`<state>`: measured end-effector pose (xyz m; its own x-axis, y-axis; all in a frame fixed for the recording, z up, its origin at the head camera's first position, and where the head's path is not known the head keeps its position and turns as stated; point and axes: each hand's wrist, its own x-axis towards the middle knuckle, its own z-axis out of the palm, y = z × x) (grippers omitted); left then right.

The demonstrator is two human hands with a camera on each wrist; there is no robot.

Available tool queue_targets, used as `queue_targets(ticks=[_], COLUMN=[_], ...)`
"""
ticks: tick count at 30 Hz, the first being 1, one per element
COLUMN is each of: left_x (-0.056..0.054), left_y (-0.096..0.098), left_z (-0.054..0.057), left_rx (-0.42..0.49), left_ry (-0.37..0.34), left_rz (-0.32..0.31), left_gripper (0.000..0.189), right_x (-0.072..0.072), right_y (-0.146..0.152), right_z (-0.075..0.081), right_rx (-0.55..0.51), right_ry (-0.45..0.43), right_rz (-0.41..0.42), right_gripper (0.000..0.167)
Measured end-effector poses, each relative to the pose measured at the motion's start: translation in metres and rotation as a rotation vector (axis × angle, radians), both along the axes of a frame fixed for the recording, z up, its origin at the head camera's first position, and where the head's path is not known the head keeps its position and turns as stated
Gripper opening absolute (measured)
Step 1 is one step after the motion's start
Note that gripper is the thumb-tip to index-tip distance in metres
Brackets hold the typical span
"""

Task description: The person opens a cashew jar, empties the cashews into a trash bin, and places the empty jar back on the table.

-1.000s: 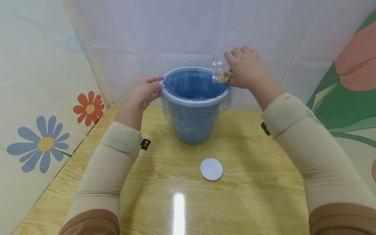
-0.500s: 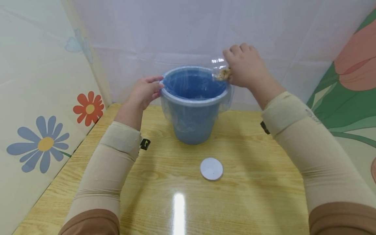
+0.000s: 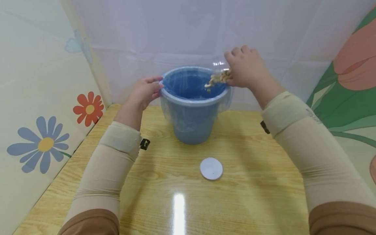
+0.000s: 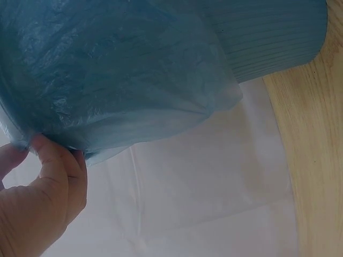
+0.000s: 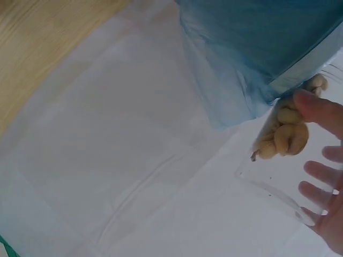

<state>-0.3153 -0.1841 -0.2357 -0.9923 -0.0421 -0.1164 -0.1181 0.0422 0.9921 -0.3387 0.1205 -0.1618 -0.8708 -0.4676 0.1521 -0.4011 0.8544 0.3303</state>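
Note:
A blue trash can (image 3: 192,125) stands upright on the table, its rim covered by a clear plastic bag (image 4: 144,91) that hangs down outside. My left hand (image 3: 144,91) pinches the bagged rim on the left between thumb and fingers. Above the right rim, my right hand (image 3: 245,68) grips a clear jar (image 5: 278,184) tipped on its side, mouth toward the can's inside. Tan, curved dried-food pieces (image 3: 224,76) lie along the jar's lower wall, and several are spilling from its mouth into the can. In the right wrist view the thumb and fingers wrap the jar.
A round white lid (image 3: 211,168) lies on the wooden table (image 3: 164,195) in front of the can. White sheeting (image 3: 164,32) hangs close behind the can. Flower-printed panels (image 3: 44,81) stand at the left and right sides.
The tan pieces have slid toward the jar's mouth and some now fall into the can. The jar is tipped further in the right hand. The left hand stays on the rim.

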Motion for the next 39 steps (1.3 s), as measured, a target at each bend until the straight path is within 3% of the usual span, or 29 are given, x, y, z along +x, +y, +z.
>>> queue_targets(ticks=[15, 23, 39], left_x=[0.0011, 0.0006, 0.0], left_y=[0.0012, 0.0006, 0.0011], left_z=[0.001, -0.0006, -0.0005], left_rx=[-0.01, -0.034, -0.016], left_ry=[-0.001, 0.004, -0.001], left_rz=[0.013, 0.022, 0.021], left_gripper=[0.044, 0.043, 0.043], right_x=[0.0019, 0.0004, -0.0002], right_y=[-0.0013, -0.001, -0.0009], right_z=[-0.0002, -0.001, -0.0001], right_rx=[-0.04, -0.053, -0.004], right_ry=[-0.035, -0.011, 0.011], right_rz=[-0.01, -0.004, 0.038], right_gripper=[0.095, 0.093, 0.09])
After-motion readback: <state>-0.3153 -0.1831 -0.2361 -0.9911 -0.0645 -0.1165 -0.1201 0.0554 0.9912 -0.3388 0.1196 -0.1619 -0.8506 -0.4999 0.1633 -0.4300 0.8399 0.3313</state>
